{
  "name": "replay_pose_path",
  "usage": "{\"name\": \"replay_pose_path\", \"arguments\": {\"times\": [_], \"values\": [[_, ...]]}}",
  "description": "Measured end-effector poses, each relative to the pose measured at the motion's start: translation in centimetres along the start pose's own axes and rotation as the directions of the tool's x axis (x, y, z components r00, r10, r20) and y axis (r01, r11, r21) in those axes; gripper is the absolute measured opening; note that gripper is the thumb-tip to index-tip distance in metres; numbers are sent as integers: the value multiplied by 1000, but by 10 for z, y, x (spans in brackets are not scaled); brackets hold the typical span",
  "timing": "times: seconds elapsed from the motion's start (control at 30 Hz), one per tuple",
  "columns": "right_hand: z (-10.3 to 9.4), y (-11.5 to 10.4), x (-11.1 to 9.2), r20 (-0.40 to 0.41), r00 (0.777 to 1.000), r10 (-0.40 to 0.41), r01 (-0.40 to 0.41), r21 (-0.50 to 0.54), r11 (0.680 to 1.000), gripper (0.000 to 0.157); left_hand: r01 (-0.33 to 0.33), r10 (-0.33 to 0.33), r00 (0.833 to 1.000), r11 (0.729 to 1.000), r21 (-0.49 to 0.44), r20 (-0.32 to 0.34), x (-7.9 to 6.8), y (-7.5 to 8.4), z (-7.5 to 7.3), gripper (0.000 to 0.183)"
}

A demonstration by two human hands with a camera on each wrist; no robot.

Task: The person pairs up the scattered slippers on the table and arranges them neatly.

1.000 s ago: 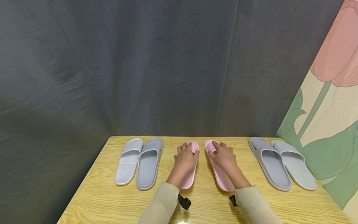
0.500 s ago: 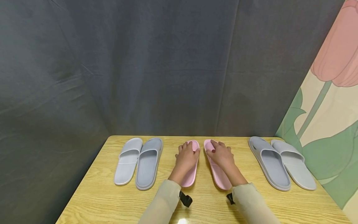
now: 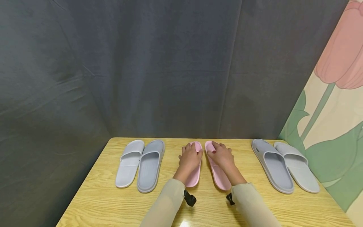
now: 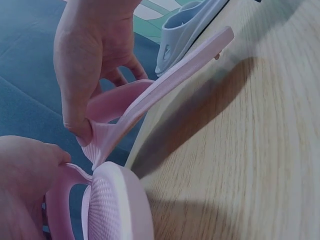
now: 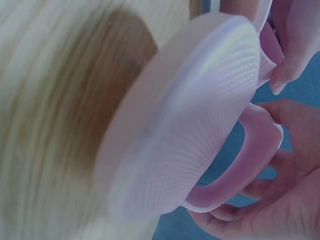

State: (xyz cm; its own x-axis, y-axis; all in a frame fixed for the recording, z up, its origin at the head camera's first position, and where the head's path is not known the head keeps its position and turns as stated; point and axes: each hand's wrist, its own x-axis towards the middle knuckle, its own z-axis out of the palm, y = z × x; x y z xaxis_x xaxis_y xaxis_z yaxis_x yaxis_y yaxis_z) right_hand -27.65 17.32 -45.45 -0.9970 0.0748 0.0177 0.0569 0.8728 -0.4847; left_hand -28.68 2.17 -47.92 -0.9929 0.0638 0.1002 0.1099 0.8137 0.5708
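Two pink slippers lie side by side at the middle of the table in the head view, toes pointing away. My left hand (image 3: 189, 159) grips the left pink slipper (image 3: 193, 179) over its strap. Round the strap of the right pink slipper (image 3: 220, 178), my right hand (image 3: 223, 158) has its fingers and thumb curled. The left wrist view shows the right slipper's sole (image 4: 170, 75) held at a slant, with a shadow on the wood below it. In the right wrist view, the ribbed footbed (image 5: 195, 120) fills the middle, and the strap (image 5: 250, 165) passes under the right hand's fingers.
On the left of the wooden table (image 3: 93, 201) stand a white slipper (image 3: 127, 173) and a grey-blue slipper (image 3: 149, 170). At the right are a grey slipper (image 3: 279, 170) and an overlapping pale slipper (image 3: 303, 173). A dark curtain (image 3: 175, 78) hangs behind the table.
Both hands have carried the pink slippers slightly toward the back edge. The right slipper has shifted left and the left one a little right, narrowing the gap between them.
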Motion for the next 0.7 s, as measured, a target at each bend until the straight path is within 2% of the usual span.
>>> {"name": "replay_pose_path", "arguments": {"times": [0.7], "values": [[15,6,20,14,998,54,-55,51,997,68,38,-39,999,997,61,11,16,3,11,61]]}}
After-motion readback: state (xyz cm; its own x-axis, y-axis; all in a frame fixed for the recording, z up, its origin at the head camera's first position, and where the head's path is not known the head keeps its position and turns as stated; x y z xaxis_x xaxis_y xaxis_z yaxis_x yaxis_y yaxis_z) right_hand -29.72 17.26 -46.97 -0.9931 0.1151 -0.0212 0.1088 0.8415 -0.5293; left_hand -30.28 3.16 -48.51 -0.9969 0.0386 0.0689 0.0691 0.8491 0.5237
